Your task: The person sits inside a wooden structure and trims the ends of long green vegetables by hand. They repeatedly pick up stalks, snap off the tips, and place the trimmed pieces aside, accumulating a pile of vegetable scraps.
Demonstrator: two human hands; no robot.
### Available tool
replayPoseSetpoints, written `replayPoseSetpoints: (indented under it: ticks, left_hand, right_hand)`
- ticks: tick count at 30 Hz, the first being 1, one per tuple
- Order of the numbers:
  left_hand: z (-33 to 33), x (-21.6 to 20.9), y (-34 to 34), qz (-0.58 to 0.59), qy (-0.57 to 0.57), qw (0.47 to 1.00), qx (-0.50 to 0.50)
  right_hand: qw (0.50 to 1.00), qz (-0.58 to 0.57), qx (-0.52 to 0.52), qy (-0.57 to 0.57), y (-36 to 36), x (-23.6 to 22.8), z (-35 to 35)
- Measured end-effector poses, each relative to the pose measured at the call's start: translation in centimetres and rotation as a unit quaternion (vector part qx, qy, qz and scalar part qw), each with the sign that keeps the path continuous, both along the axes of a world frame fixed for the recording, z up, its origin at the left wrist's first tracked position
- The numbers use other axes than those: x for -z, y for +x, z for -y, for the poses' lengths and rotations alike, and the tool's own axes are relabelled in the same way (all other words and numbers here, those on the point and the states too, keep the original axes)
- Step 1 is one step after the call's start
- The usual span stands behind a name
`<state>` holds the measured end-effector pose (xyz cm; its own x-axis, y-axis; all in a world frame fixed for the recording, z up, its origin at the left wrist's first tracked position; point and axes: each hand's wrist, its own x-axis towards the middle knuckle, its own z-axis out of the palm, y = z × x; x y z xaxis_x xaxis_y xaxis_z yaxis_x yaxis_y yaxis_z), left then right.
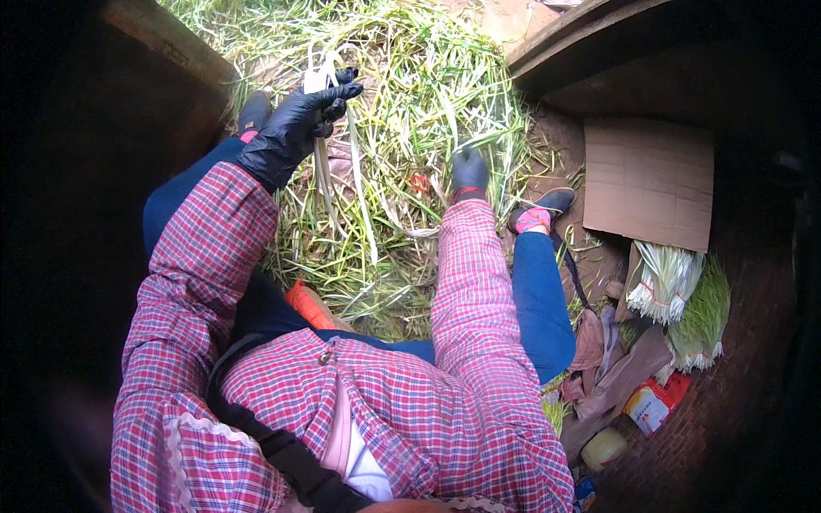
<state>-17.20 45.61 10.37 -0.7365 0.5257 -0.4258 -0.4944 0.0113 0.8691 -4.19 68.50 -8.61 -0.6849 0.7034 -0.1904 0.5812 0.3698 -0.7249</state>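
My left hand (pixel 299 124), in a black glove, is raised over the heap at the upper left. Its fingers are closed on a few pale chive stalks (pixel 318 79), whose long leaves trail down below the hand. Further right, my right hand (pixel 469 171), in a dark glove, reaches low into the heap. Its fingers look curled, with a few green chive leaves (pixel 496 134) coming out beyond them. Loose green and yellowish chive leaves (pixel 402 94) lie in a thick tangle between my legs.
At right, a brown cardboard sheet (pixel 650 184) stands beside tied bundles of white-ended chives (pixel 663 286) and green chives (pixel 703 312). Below them lie a red and white packet (pixel 657 402) and a pale round object (pixel 604 449). An orange bag (pixel 310 306) is by my left thigh.
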Motion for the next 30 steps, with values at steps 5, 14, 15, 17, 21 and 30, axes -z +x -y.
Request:
replayPoseSetpoints:
  ticks: [5, 14, 15, 17, 21, 30]
  left_hand:
    - [-0.6, -1.5, 0.3, 0.062, 0.070, 0.995, 0.037]
    - [-0.5, -2.5, 1.8, 0.115, 0.111, 0.987, 0.005]
    - [-0.6, -2.5, 1.8, 0.134, 0.146, 0.980, 0.017]
    - [-0.5, -2.5, 1.8, 0.144, 0.159, 0.976, 0.042]
    - [-0.9, -1.9, 1.8, 0.136, 0.128, 0.980, 0.063]
    - [-2.9, 2.1, 5.0, -0.020, 0.000, 0.992, 0.126]
  right_hand:
    - [0.955, -0.046, -0.052, -0.288, 3.0, 2.1, -3.4]
    - [0.894, -0.201, -0.056, -0.396, 7.8, -9.5, -6.3]
    - [0.890, -0.194, -0.096, -0.401, 7.8, -9.7, -5.5]
    - [0.818, -0.345, -0.112, -0.447, 7.7, -10.2, -3.9]
    - [0.875, -0.246, -0.092, -0.406, 6.5, -10.5, -0.7]
    - [0.886, -0.265, -0.196, -0.328, 4.8, -11.6, 4.9]
